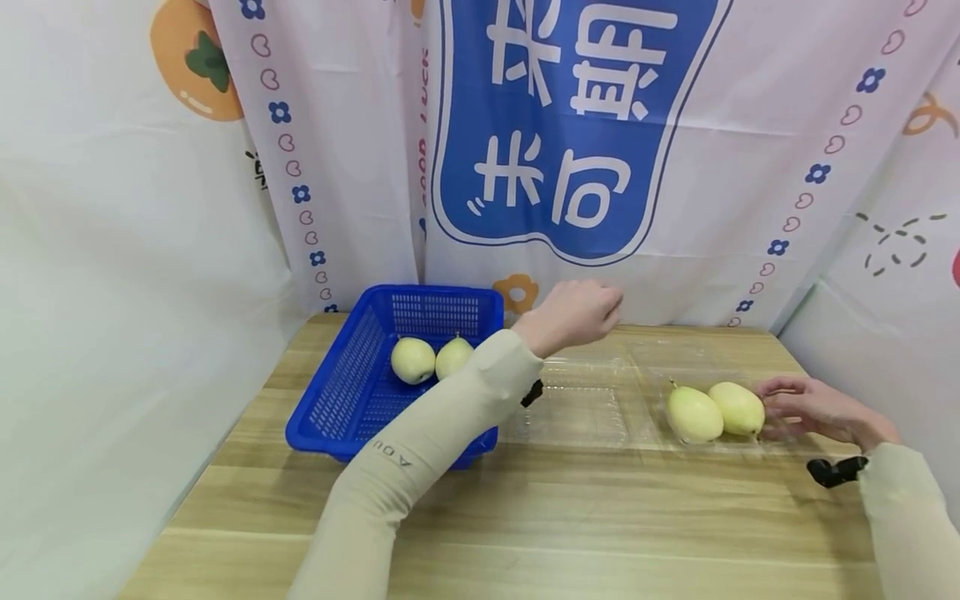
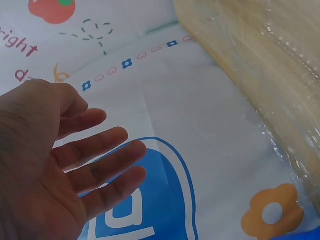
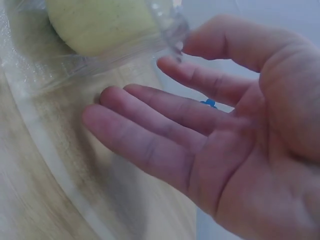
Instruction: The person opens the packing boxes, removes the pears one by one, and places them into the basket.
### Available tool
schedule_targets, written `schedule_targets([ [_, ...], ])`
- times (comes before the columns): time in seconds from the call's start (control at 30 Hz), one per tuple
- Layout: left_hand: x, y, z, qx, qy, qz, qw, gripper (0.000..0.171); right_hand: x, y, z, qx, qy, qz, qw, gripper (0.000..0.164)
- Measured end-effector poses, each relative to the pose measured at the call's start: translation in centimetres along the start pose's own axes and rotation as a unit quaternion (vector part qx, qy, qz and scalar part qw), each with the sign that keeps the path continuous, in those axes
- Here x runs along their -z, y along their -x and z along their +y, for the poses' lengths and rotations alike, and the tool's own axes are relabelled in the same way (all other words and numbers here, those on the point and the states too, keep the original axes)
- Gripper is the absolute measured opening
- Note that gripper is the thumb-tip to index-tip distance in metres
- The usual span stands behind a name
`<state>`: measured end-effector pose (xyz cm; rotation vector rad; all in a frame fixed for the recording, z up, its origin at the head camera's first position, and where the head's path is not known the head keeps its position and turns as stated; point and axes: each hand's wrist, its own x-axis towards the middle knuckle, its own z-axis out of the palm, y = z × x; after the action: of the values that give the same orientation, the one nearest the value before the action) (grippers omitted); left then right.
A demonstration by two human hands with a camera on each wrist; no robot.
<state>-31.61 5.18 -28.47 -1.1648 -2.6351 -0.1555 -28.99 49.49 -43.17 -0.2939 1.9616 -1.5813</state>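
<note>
Left hand (image 1: 573,313) spread, holding nothing; basket (image 1: 339,400) left of it. Right hand (image 1: 823,410): thumb and index pinching box (image 3: 120,58) rim; 2 pears (image 1: 694,414) inside, just left of that hand. I'd pinch lightly: thin plastic likely flexes, pears could roll.

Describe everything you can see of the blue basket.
The basket is rectangular, apparently plastic, with slotted walls and a solid rim. It stands upright and open-topped on the wooden table, left of the clear box. Two pears are visible inside. The person's left sleeve crosses in front, hiding part of its right side; whether they touch is unclear.
</note>
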Motion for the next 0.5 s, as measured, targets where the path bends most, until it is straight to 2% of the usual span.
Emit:
schedule_targets([
  [0.17, 0.0, 2.1, -0.4, -0.020, -0.009, -0.009, 0.9997, 0.022, -0.2, 0.3, -0.8, -0.016, 0.040, 0.016, 0.999, 0.025],
  [0.3, 0.0, 3.5, -0.7, -0.026, -0.025, -0.007, 0.9993, 0.020, -0.3, 0.7, -1.5, -0.040, 0.086, 0.054, 0.994, 0.023],
  [0.5, 0.7, 5.7, -1.4, -0.028, -0.035, 0.007, 0.9990, 0.020, -0.4, 0.9, -2.2, -0.041, 0.145, 0.105, 0.983, 0.044],
])
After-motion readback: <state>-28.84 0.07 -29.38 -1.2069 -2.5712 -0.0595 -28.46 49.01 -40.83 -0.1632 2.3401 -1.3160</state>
